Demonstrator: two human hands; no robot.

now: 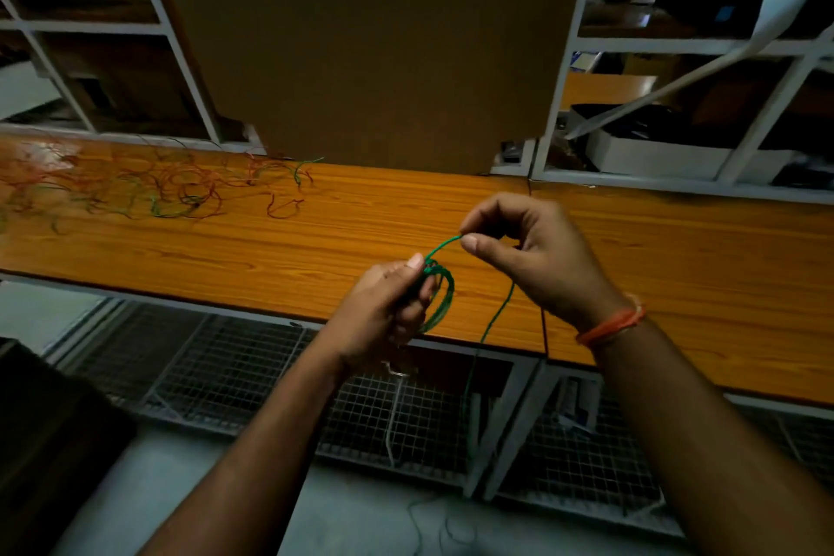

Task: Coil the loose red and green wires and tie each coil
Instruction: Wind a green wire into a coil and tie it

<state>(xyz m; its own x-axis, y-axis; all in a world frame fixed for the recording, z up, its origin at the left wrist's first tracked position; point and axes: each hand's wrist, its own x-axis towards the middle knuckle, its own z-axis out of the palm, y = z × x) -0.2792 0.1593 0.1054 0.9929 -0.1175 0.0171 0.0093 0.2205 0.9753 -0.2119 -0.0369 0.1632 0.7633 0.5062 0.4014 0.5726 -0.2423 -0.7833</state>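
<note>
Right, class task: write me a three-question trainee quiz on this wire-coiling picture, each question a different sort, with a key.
1. True or false: the left hand grips a green coil.
2. The right hand pinches: A) a red wire B) the green wire end C) nothing.
3. Fill in: the loose wires lie on the bench's far ___ side.

Key: 1 true; 2 B; 3 left.
</note>
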